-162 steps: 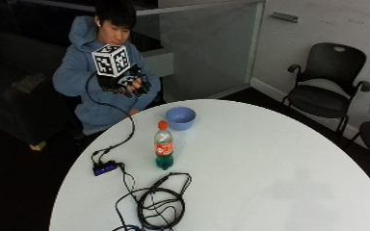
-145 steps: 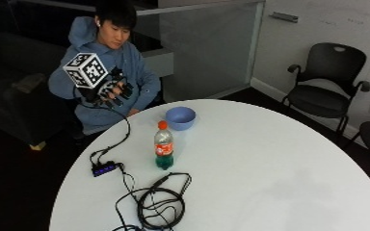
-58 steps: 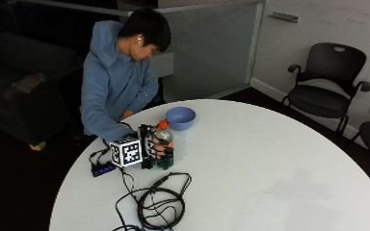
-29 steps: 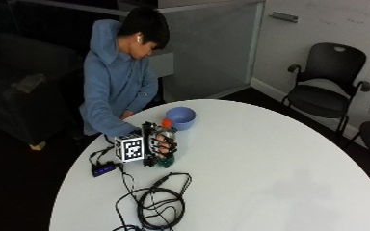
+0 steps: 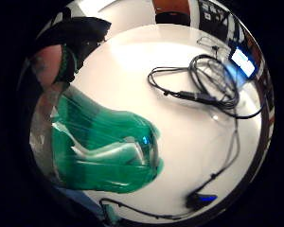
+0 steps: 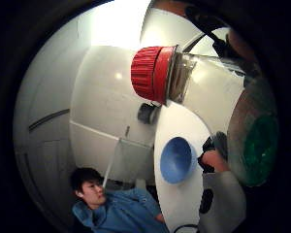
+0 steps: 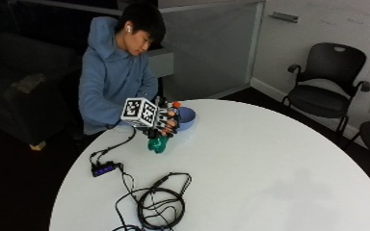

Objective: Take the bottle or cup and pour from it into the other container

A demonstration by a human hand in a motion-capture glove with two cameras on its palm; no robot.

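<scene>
Bottle [image 7: 160, 139] lifted off the surface [image 7: 268, 163], long axis tilted, red cap [image 6: 153, 74] aimed toward the blue bowl [image 7: 186, 118], green base lower, away from it. Gloved right hand [image 7: 161, 120] wraps the bottle's middle, fingers curled round it. Bowl sits just beyond the hand; coiled cable [image 7: 159, 204] lies nearer the camera.

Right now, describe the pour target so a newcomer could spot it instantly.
On the round white table, look at the edge nearest the seated person. Just behind the gloved right hand gripping the green bottle sits a blue bowl. It is the only open, blue container; the bottle is red-capped and lifted off the table.
</scene>
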